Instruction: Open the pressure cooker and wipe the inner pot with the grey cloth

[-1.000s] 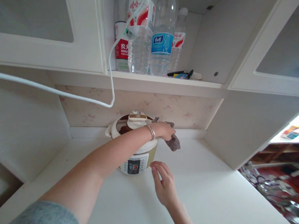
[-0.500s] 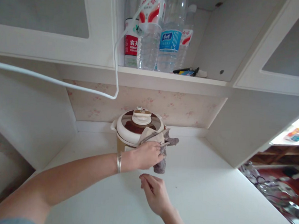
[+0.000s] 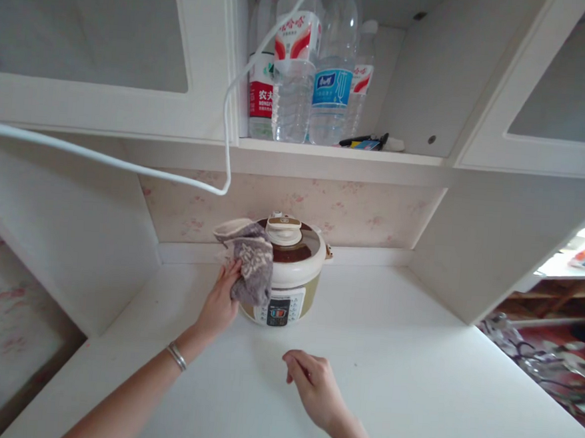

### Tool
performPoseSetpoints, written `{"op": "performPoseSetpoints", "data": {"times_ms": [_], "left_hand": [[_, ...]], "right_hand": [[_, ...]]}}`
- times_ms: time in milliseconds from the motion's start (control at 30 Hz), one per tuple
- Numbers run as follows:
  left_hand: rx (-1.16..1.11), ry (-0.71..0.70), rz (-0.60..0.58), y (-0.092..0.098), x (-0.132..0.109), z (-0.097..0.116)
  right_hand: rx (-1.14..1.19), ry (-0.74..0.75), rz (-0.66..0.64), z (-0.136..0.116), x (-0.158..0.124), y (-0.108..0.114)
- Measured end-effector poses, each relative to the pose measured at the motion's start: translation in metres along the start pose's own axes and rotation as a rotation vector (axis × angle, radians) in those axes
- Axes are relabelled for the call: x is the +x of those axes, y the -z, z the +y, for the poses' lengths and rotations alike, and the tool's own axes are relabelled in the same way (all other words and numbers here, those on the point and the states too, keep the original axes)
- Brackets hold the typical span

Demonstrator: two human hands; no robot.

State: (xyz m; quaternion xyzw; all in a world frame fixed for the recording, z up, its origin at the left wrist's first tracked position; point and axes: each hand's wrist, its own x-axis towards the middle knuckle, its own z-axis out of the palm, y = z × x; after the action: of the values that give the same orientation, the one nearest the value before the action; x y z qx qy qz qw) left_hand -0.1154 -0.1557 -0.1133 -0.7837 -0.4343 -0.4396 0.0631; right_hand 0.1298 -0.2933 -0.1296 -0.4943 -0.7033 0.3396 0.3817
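Observation:
An electric pressure cooker (image 3: pixel 296 272) with a white and brown lid stands on the white counter, its control panel facing me. My left hand (image 3: pixel 220 301), a silver bangle on its wrist, holds a grey and beige cloth (image 3: pixel 253 263) against the cooker's left side. The cloth hides part of the lid rim and the body there. In front of the cooker, apart from it, my right hand (image 3: pixel 313 384) hovers over the counter with its fingers curled closed. Nothing shows in it.
Several plastic bottles (image 3: pixel 295 79) stand in the open cabinet shelf above, beside small dark items (image 3: pixel 368 142). A white cable (image 3: pixel 150 171) hangs across the upper left. White side panels (image 3: pixel 451 243) flank the counter (image 3: pixel 386 379). Metal items (image 3: pixel 538 356) lie beyond its right edge.
My left hand has carried the cloth from the cooker's right front to its left side, uncovering the control panel. My right hand stays curled in nearly the same place.

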Motion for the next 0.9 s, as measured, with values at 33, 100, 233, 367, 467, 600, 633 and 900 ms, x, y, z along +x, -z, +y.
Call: {"op": "performPoseSetpoints", "data": {"times_ms": [33,100,233,367,467,600,633,900], "left_hand": [[-0.035,0.161,0.048,-0.003,0.008,0.003],[-0.103,0.432,0.131,-0.005,0.03,0.007],[-0.193,0.676,0.19,0.001,0.084,-0.005],[-0.239,0.758,0.084,0.004,0.125,-0.029],[-0.249,0.732,0.027,0.004,0.135,-0.037],[-0.244,0.715,0.052,0.01,0.118,-0.032],[-0.247,0.707,0.076,0.013,0.109,-0.028],[-0.494,0.821,0.149,0.033,0.001,0.035]], "right_hand": [[0.009,-0.012,0.004,0.001,-0.002,-0.001],[0.025,-0.036,0.016,0.004,-0.006,-0.003],[0.05,-0.089,0.037,0.013,-0.016,-0.004],[0.079,-0.161,0.032,0.024,-0.025,-0.005],[0.112,-0.19,0.035,0.03,-0.031,-0.007],[0.16,-0.225,0.06,0.036,-0.038,-0.007],[0.177,-0.234,0.063,0.038,-0.039,-0.007],[0.331,-0.306,0.039,0.04,-0.043,-0.019]]}}
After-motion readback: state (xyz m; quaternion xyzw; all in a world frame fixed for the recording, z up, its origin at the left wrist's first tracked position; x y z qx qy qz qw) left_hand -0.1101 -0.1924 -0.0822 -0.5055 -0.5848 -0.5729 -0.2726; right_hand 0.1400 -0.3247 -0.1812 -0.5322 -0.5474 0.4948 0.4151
